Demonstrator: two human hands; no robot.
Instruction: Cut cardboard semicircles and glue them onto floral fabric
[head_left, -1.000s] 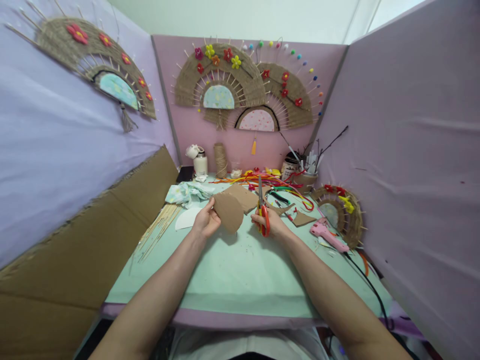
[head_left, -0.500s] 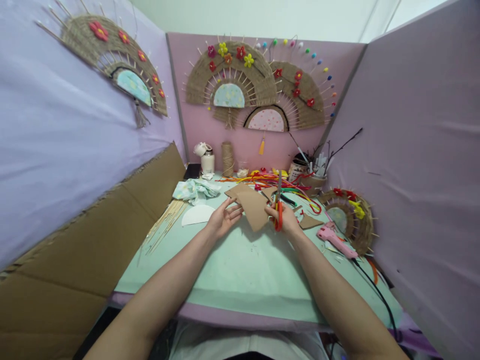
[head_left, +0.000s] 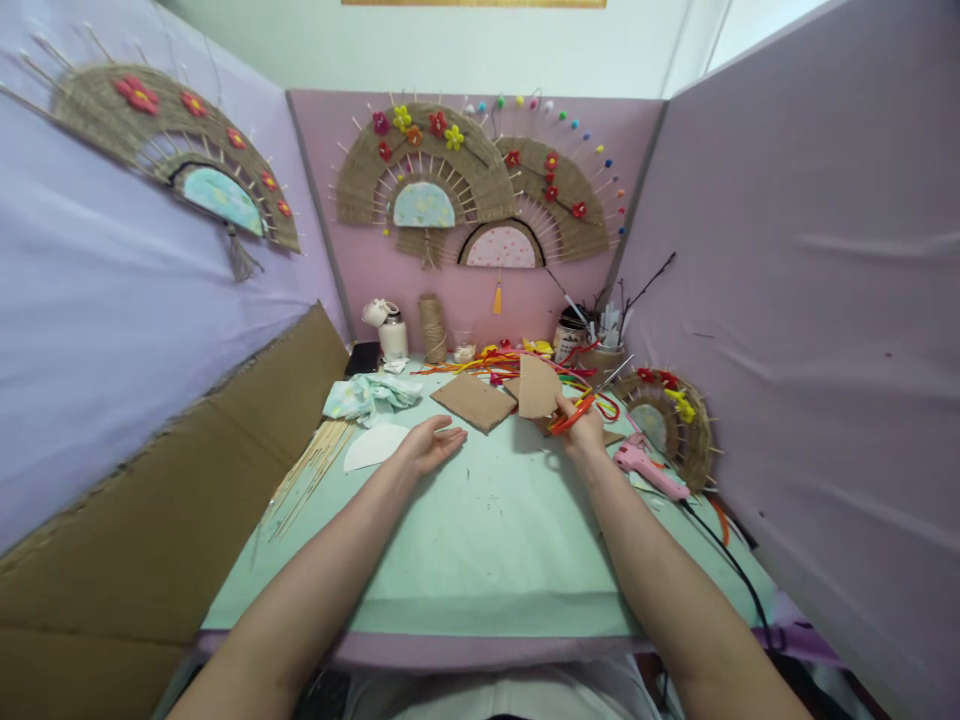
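My right hand (head_left: 583, 428) is closed around orange-handled scissors (head_left: 574, 412), whose blades point up and to the right. The same hand also grips a half-round piece of cardboard (head_left: 537, 386), raised above the table with its straight edge to the left. My left hand (head_left: 431, 446) is empty, palm turned inward and fingers stretched toward the right. Just beyond it lies a flat cardboard sheet (head_left: 475, 402) on the mint-green table cover (head_left: 480, 560). Beside my left wrist is a white paper half-circle (head_left: 373, 447), partly covered by that hand.
Thin wooden sticks (head_left: 313, 468) and a crumpled patterned cloth (head_left: 371, 396) lie left. A pink glue gun (head_left: 649, 470) with a black cord is at right, before a woven fan (head_left: 694, 430). Behind stand a twine spool (head_left: 432, 328) and colourful pipe cleaners (head_left: 465, 368). Cardboard (head_left: 187, 480) walls the left side.
My left hand has let go of the cardboard sheet, which now lies on the table. My right hand now holds up the half-round cardboard, and the scissors have tilted to the right.
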